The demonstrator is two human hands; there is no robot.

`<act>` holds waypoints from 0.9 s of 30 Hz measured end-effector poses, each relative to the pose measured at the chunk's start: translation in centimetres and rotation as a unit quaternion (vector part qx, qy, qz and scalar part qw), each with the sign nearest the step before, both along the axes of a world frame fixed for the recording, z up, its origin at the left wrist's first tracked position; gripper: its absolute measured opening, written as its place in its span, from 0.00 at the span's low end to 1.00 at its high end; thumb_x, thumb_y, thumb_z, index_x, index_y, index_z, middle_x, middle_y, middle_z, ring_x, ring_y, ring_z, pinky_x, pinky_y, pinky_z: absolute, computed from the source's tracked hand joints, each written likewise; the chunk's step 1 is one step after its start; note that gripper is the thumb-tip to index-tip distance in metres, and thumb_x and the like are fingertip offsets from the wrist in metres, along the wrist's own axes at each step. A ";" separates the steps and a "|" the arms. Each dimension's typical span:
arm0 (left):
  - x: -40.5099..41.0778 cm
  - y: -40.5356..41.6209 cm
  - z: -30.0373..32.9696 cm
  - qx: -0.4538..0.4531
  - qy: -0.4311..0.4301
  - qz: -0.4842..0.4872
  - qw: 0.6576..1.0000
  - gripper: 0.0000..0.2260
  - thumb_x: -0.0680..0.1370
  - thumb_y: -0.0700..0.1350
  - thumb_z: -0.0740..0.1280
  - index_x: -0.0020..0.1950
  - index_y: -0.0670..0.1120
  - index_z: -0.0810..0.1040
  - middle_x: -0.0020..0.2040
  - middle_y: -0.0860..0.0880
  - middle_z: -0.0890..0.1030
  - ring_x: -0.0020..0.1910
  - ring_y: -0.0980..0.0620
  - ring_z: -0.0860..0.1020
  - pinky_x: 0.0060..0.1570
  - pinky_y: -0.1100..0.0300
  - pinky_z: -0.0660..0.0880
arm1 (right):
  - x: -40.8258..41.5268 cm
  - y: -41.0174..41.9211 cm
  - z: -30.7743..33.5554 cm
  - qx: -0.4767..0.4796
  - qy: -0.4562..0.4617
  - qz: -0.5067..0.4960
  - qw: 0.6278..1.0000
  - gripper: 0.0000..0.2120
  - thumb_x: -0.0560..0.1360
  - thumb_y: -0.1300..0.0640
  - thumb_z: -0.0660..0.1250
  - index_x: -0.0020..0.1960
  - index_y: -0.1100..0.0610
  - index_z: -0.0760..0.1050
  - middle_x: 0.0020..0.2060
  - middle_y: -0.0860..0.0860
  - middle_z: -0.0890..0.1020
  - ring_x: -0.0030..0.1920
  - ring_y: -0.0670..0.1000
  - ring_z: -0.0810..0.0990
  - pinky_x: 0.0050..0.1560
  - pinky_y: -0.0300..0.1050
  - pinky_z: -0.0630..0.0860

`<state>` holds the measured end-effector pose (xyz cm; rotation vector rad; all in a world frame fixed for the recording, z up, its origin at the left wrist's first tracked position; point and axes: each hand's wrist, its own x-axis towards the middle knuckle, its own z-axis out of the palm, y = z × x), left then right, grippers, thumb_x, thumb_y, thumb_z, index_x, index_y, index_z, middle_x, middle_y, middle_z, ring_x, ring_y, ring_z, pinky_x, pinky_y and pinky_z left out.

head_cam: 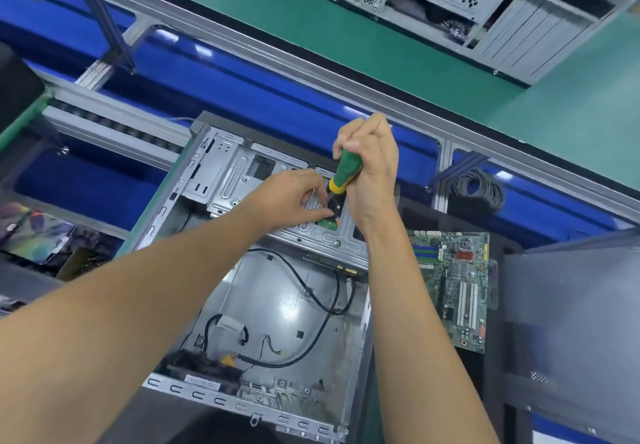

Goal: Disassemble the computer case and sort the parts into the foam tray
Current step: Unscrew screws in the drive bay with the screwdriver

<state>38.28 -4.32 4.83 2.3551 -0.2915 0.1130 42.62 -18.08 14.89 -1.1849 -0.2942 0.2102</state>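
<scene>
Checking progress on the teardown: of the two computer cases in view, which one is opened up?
The grey metal computer case under the hands, its interior and black cables exposed. The other silver computer case, at top right, shows only its closed perforated rear panel.

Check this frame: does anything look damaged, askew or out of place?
Nothing damaged. Loose black cables sprawl unplugged across the open case floor, and the motherboard already lies outside beside it, as disassembly would leave them. The right hand grips the screwdriver upright.

Cables across seemingly open case floor
</scene>
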 end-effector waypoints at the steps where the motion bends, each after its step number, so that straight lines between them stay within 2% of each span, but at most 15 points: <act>1: 0.0 0.0 0.0 0.000 0.000 0.000 1.000 0.12 0.74 0.60 0.76 0.43 0.60 0.73 0.34 0.58 0.69 0.35 0.59 0.72 0.35 0.65 0.66 | 0.1 0.0 -0.1 -0.006 -0.012 -0.003 1.000 0.04 0.64 0.59 0.67 0.36 0.54 0.72 0.37 0.53 0.80 0.39 0.53 0.76 0.45 0.46 0.73; 2: 0.0 0.0 -0.1 -0.003 0.000 -0.001 1.000 0.12 0.74 0.59 0.76 0.43 0.60 0.73 0.34 0.58 0.69 0.35 0.59 0.72 0.35 0.67 0.65 | 0.1 -0.1 0.0 -0.010 -0.028 -0.001 1.000 0.01 0.64 0.59 0.66 0.35 0.55 0.74 0.41 0.53 0.82 0.44 0.52 0.79 0.48 0.46 0.74; 3: 0.0 0.0 -0.1 -0.008 0.002 -0.001 1.000 0.13 0.74 0.59 0.76 0.44 0.59 0.73 0.35 0.58 0.69 0.36 0.59 0.72 0.35 0.68 0.64 | 0.1 -0.1 -0.1 -0.018 -0.041 -0.003 0.999 0.03 0.66 0.59 0.64 0.36 0.56 0.77 0.45 0.55 0.83 0.48 0.52 0.81 0.49 0.46 0.75; 4: 0.0 0.0 -0.1 -0.010 0.005 -0.001 1.000 0.12 0.74 0.59 0.76 0.44 0.59 0.73 0.35 0.58 0.70 0.36 0.59 0.72 0.35 0.69 0.64 | 0.0 -0.2 -0.1 -0.026 -0.049 -0.005 0.998 0.06 0.67 0.59 0.62 0.37 0.58 0.78 0.47 0.57 0.83 0.48 0.52 0.81 0.46 0.46 0.74; 6: -0.1 0.1 0.0 -0.011 0.008 0.001 1.000 0.12 0.74 0.60 0.76 0.44 0.56 0.76 0.36 0.57 0.70 0.36 0.59 0.72 0.35 0.67 0.66 | 0.1 0.0 0.2 -0.034 -0.039 -0.033 0.998 0.09 0.69 0.61 0.59 0.41 0.60 0.78 0.47 0.61 0.77 0.37 0.54 0.77 0.38 0.46 0.73; 8: 0.0 0.0 0.0 -0.010 0.011 0.000 1.000 0.12 0.74 0.60 0.75 0.45 0.55 0.78 0.36 0.57 0.71 0.36 0.58 0.72 0.35 0.64 0.67 | 0.0 0.4 0.5 -0.028 -0.019 -0.055 0.998 0.10 0.69 0.63 0.59 0.48 0.57 0.73 0.43 0.57 0.71 0.28 0.54 0.70 0.32 0.46 0.70; 10: 0.0 0.0 0.0 -0.012 0.014 -0.002 1.000 0.12 0.74 0.59 0.75 0.45 0.55 0.77 0.36 0.57 0.71 0.36 0.58 0.72 0.36 0.62 0.69 | -0.1 0.6 0.6 -0.013 -0.013 -0.067 0.998 0.11 0.69 0.66 0.61 0.49 0.57 0.66 0.37 0.53 0.71 0.26 0.53 0.68 0.30 0.45 0.69; 12: 0.0 0.0 0.0 -0.014 0.014 -0.001 1.000 0.11 0.74 0.59 0.75 0.45 0.55 0.78 0.36 0.56 0.71 0.36 0.58 0.72 0.36 0.61 0.69 | 0.1 0.5 0.5 -0.009 -0.016 -0.080 0.997 0.12 0.68 0.68 0.64 0.45 0.57 0.64 0.31 0.50 0.73 0.24 0.54 0.73 0.31 0.44 0.72; 15: 0.0 0.1 0.0 -0.015 0.012 -0.001 1.000 0.11 0.74 0.60 0.75 0.45 0.54 0.79 0.36 0.57 0.71 0.36 0.58 0.72 0.36 0.61 0.69 | 0.2 -0.3 0.7 -0.055 -0.014 -0.072 0.996 0.08 0.69 0.67 0.66 0.41 0.58 0.68 0.27 0.49 0.79 0.33 0.59 0.84 0.40 0.46 0.78; 17: 0.0 0.0 0.1 -0.022 0.011 -0.001 1.000 0.11 0.74 0.59 0.76 0.45 0.54 0.79 0.36 0.56 0.70 0.36 0.59 0.72 0.36 0.63 0.68 | 0.2 -0.7 0.7 -0.061 -0.015 -0.044 0.997 0.02 0.70 0.65 0.62 0.41 0.60 0.71 0.31 0.52 0.83 0.39 0.61 0.85 0.45 0.47 0.79; 19: -0.1 0.1 0.1 -0.034 0.013 0.001 0.999 0.11 0.74 0.59 0.75 0.44 0.54 0.79 0.35 0.56 0.70 0.36 0.58 0.72 0.36 0.63 0.68 | 0.1 -0.9 0.7 -0.048 -0.015 -0.030 0.998 0.07 0.70 0.63 0.58 0.41 0.60 0.76 0.39 0.58 0.85 0.45 0.64 0.84 0.49 0.49 0.78; 21: -0.1 0.0 0.2 -0.041 0.016 -0.001 0.999 0.11 0.75 0.59 0.75 0.46 0.53 0.81 0.35 0.56 0.70 0.37 0.58 0.72 0.37 0.63 0.69 | 0.0 -1.1 0.8 -0.050 -0.027 -0.030 0.998 0.13 0.70 0.61 0.56 0.41 0.61 0.79 0.47 0.61 0.85 0.48 0.62 0.82 0.51 0.47 0.77; 25: -0.1 0.2 0.5 -0.038 0.029 -0.006 0.999 0.08 0.76 0.53 0.76 0.51 0.52 0.85 0.36 0.56 0.72 0.37 0.57 0.73 0.38 0.64 0.69 | 0.1 -1.0 1.3 -0.111 -0.045 -0.063 0.991 0.16 0.70 0.59 0.55 0.41 0.58 0.81 0.45 0.58 0.72 0.42 0.53 0.75 0.46 0.41 0.73; 27: -0.1 0.2 0.5 -0.037 0.027 -0.008 0.999 0.06 0.76 0.51 0.76 0.50 0.52 0.86 0.35 0.56 0.71 0.37 0.57 0.73 0.38 0.68 0.67 | 0.0 -0.5 1.5 -0.139 -0.038 -0.070 0.987 0.13 0.69 0.61 0.57 0.41 0.56 0.81 0.42 0.57 0.72 0.40 0.51 0.73 0.43 0.41 0.72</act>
